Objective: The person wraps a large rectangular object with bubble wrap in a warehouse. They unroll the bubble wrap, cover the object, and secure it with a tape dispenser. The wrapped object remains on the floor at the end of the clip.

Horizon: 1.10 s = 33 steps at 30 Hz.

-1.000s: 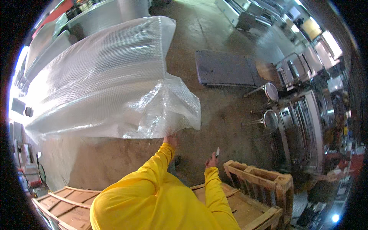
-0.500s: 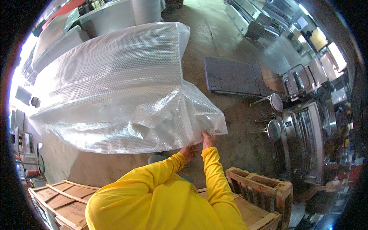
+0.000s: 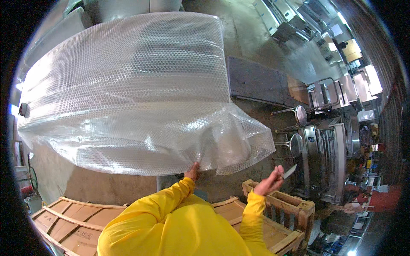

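A large bulky item lies under a sheet of clear bubble wrap (image 3: 128, 89), which spreads across the left and middle in front of me. At the sheet's near edge, my left hand (image 3: 192, 172) has its fingers closed on the wrap. The wrap's right corner bulges and hangs loose beyond that hand. My right hand (image 3: 270, 181) is off to the right, apart from the wrap, its fingers closed round a knife. The bare blade of the knife (image 3: 290, 171) points up and to the right; its handle is hidden in my hand.
Wooden crates (image 3: 81, 226) stand close at my left, with a wooden pallet (image 3: 294, 209) near my right arm. Beyond the wrap, a dark flat panel (image 3: 256, 81) lies on the floor. Round-topped metal stools (image 3: 295, 144) and steel equipment (image 3: 326, 158) stand at the right.
My right hand has left the wrap's edge and swung right, bringing the knife into sight. My left hand has shifted left along the edge. The wrapped item appears larger and further right.
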Available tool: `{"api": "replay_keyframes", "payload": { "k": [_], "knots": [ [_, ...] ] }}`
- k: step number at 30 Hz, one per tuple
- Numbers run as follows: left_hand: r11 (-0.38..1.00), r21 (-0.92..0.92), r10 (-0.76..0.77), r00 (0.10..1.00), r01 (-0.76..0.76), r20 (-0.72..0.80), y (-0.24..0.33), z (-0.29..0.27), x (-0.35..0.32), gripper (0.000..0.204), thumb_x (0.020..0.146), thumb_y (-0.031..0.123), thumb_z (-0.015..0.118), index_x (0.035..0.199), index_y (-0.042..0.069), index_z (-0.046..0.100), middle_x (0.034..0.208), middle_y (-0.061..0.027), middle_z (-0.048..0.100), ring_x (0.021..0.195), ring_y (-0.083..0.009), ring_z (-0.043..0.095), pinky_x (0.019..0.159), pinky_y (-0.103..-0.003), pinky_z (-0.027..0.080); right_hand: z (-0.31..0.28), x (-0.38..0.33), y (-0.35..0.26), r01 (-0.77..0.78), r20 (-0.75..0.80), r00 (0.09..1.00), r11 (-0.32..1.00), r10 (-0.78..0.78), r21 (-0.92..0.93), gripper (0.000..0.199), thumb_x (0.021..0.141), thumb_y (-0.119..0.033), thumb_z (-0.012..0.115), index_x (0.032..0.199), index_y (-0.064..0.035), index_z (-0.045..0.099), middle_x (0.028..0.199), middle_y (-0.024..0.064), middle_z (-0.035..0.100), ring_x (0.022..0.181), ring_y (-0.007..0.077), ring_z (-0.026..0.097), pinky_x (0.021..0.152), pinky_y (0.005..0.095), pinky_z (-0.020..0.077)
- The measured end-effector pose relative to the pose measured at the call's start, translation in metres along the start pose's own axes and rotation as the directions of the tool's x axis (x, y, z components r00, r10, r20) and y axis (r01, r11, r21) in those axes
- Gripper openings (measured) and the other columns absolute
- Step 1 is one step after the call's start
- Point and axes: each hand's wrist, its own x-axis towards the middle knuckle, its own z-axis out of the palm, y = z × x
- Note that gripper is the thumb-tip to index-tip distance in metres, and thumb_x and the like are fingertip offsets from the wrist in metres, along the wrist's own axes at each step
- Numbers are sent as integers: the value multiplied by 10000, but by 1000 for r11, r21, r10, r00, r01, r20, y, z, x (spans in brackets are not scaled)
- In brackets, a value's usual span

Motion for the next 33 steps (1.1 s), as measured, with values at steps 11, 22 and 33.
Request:
{"api": "replay_keyframes", "payload": {
  "k": [11,22,33],
  "knots": [
    [999,-3,-48,962,51,267,33,-4,-49,732,814,567,641,1237,-18,516,987,-150,666,755,-260,672,645,-360,555,177,-75,88,229,774,623,918,118,-324,302,887,-183,587,1075,46,529,1157,252,571,1008,380,575,878,417,466],
    [979,-136,-60,858,149,510,18,-12,-19,566,886,519,578,1226,66,561,963,-119,686,715,-225,656,585,-338,517,289,-101,89,589,833,513,791,-207,-166,236,876,-246,590,892,-27,504,1036,215,554,986,422,499,852,526,401],
    [995,67,-94,950,78,297,27,-5,-39,608,826,599,606,1136,76,601,853,-127,687,627,-243,658,492,-317,448,212,-114,107,408,639,756,661,141,-629,376,937,-377,489,998,-6,500,848,250,644,753,457,619,664,537,491]
  ]
}}
